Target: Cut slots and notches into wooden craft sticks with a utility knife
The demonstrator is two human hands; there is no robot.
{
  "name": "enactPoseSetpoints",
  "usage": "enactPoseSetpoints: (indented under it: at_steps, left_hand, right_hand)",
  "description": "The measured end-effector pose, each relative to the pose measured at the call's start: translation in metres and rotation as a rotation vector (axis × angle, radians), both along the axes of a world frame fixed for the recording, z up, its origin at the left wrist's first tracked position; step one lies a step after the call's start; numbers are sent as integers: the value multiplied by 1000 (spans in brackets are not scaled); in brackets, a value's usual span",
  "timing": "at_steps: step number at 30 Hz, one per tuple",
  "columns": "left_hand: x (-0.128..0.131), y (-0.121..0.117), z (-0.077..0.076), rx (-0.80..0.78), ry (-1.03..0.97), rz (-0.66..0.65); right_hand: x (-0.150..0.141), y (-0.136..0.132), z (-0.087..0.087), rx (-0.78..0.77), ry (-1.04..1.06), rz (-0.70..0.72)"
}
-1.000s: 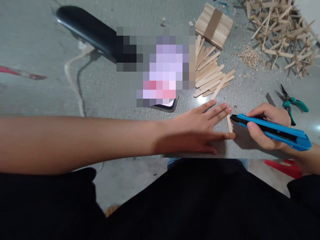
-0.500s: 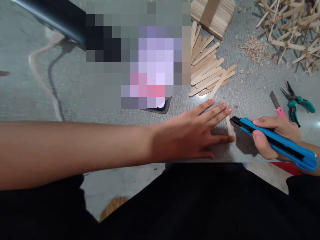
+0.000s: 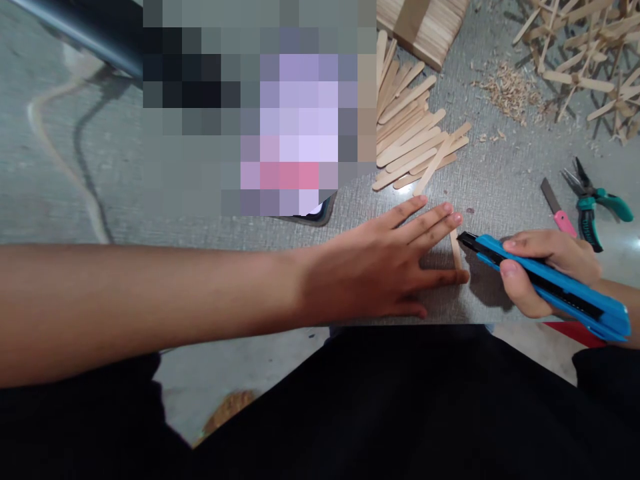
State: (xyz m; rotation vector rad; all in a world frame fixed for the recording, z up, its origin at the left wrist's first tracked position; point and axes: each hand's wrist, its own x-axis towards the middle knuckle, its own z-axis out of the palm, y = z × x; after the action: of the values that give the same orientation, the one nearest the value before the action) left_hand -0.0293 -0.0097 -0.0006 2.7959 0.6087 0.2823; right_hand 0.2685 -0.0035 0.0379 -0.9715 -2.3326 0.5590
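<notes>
My left hand (image 3: 385,257) lies flat on the table with its fingers spread, pressing a wooden craft stick (image 3: 456,252) against the surface. Part of that stick is hidden under the fingers. Another craft stick (image 3: 434,167) reaches from the loose pile down to the fingertips. My right hand (image 3: 553,267) is wrapped round a blue utility knife (image 3: 565,287). The knife's dark tip points left, right beside the held stick and close to my left fingertips; whether it touches the wood I cannot tell.
Loose craft sticks (image 3: 410,133) lie beyond my left hand, below a banded bundle (image 3: 435,30). Wood shavings (image 3: 513,93), a lattice of joined sticks (image 3: 585,60), a pink-handled blade (image 3: 555,207) and green-handled pliers (image 3: 590,200) are at the right. A partly blurred phone (image 3: 325,210) and a cable (image 3: 40,127) lie left.
The whole view has shifted slightly. Both hands keep almost the same pose, and the knife tip stays beside the stick.
</notes>
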Motion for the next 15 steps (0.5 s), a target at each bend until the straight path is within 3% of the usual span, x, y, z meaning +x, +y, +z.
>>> enactPoseSetpoints:
  at_steps: [2, 5, 8, 15]
  left_hand:
    - [0, 0, 1, 14, 26, 0]
    - [1, 0, 2, 23, 46, -3]
    - [0, -1, 3, 20, 42, -1]
    - [0, -2, 0, 55, 44, 1]
  right_hand:
    - [-5, 4, -1, 151, 81, 73]
    - [-11, 10, -2, 221, 77, 121]
    - [-13, 11, -3, 233, 40, 96]
    - [-8, 4, 4, 128, 14, 195]
